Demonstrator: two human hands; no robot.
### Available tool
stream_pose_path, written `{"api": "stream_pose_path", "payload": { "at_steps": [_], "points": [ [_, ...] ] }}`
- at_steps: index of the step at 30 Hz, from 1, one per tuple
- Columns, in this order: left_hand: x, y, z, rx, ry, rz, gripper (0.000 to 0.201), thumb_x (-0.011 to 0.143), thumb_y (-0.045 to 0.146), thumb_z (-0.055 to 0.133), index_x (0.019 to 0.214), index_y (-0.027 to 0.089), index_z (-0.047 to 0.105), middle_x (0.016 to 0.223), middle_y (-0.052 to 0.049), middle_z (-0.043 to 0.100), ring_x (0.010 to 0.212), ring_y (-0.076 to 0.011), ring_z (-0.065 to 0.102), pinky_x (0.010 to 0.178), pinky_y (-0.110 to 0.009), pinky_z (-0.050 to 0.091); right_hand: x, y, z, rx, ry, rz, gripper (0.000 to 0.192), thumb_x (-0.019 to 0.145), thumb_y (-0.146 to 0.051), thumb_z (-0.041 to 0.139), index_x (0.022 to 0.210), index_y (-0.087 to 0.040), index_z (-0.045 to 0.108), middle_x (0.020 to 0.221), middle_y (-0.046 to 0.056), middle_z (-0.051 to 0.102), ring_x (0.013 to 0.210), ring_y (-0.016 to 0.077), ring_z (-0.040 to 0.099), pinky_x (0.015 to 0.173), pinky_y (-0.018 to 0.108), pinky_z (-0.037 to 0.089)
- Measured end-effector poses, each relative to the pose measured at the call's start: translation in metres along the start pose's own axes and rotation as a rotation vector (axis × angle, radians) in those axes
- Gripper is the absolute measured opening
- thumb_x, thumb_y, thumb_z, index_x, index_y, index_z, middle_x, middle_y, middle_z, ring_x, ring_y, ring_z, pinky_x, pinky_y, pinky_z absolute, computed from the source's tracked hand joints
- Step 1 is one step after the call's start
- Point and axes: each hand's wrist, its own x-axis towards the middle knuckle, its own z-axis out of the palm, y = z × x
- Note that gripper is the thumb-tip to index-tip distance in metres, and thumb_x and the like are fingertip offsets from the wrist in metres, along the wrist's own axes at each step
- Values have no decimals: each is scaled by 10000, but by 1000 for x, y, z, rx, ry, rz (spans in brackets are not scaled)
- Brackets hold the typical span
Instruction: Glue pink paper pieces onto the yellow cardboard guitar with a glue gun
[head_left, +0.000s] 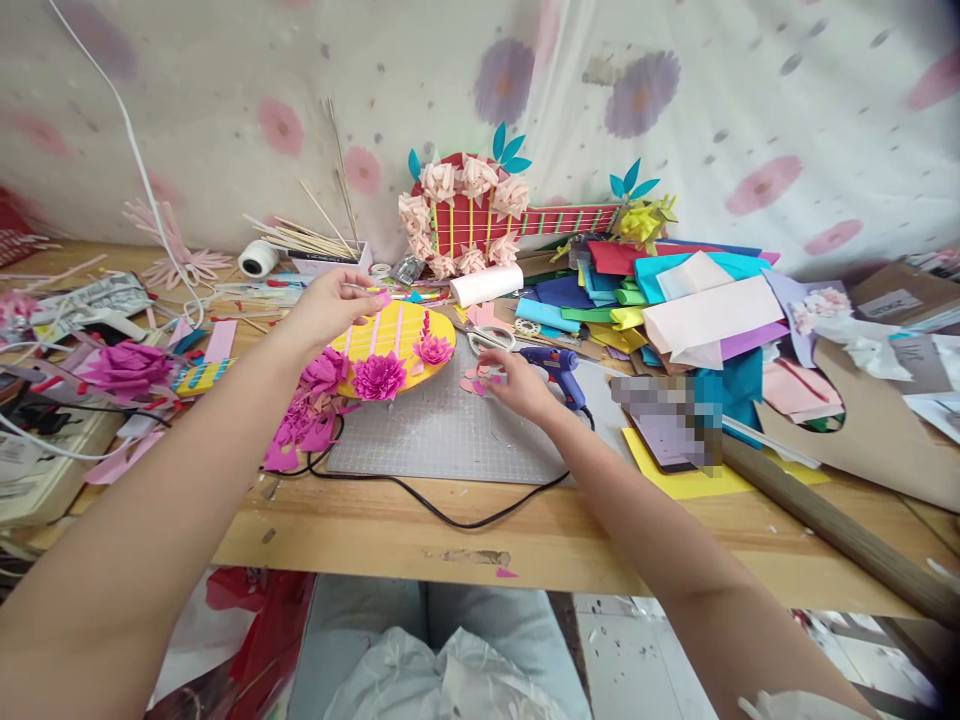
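My left hand [330,303] is raised over the far left of a yellow paper guitar body [394,340] and pinches a thin stick with a small pink paper piece [382,296] at its tip. Magenta paper flowers [379,376] sit on the guitar body's near edge. My right hand [517,382] rests on the grey cutting mat [442,430], fingers on small pink paper scraps [474,381]. A blue glue gun [559,366] lies just right of that hand, scissors [489,338] just beyond it.
A finished red paper guitar with peach flowers [469,215] leans against the flowered cloth at the back. Stacked coloured paper [675,300] fills the right side, with a cardboard cutout [862,430] and a wooden rod [832,530]. A black cord [442,510] loops near the table's front edge. Clutter covers the left.
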Motion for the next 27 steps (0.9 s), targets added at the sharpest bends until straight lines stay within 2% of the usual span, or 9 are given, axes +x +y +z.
{"api": "stream_pose_path", "payload": {
  "at_steps": [3,6,8,11,17,21,27],
  "points": [
    [0,0,0,107,-29,-26,332,561,222,769,798,198,538,637,32,582,648,-139,558,640,-279,393,5,-13,-10,103,58,-56,356,738,-220,602,1087,-204,534,1100,76,628,1029,204,574,889,381,451],
    [0,-1,2,178,-92,-72,379,489,226,786,772,202,534,609,34,578,671,-166,583,635,-277,387,15,-37,-14,157,88,-176,435,725,-307,636,1125,-213,496,1146,84,593,1055,209,562,899,379,447],
    [2,-4,3,192,-140,-98,400,466,228,788,769,202,528,615,30,588,690,-175,594,644,-276,388,23,-54,-9,129,66,-263,465,725,-337,641,1145,-214,481,1171,92,579,1090,224,541,930,394,423],
    [4,-10,3,200,-186,-115,405,462,230,779,773,203,522,639,25,606,677,-168,589,644,-274,385,34,-73,8,66,43,-347,476,709,-277,639,1149,-195,477,1164,104,580,1098,247,517,958,412,390],
    [3,-13,3,239,-171,-149,407,476,222,752,821,205,536,627,32,583,645,-160,560,616,-260,348,49,-82,35,29,42,-284,434,682,-124,550,1106,-199,496,976,57,632,1009,248,519,903,397,395],
    [2,-10,5,270,-146,-172,413,467,226,750,812,208,525,642,30,569,640,-161,543,604,-260,336,52,-75,39,152,54,-215,380,688,-101,511,1052,-210,492,852,22,641,961,223,549,870,375,415],
    [7,-20,18,364,-154,-200,415,442,182,744,794,218,525,672,16,569,668,-192,555,600,-281,350,55,-62,40,352,47,-103,337,706,-172,556,1026,-224,469,827,-1,647,917,183,590,863,364,437]
  ]
}}
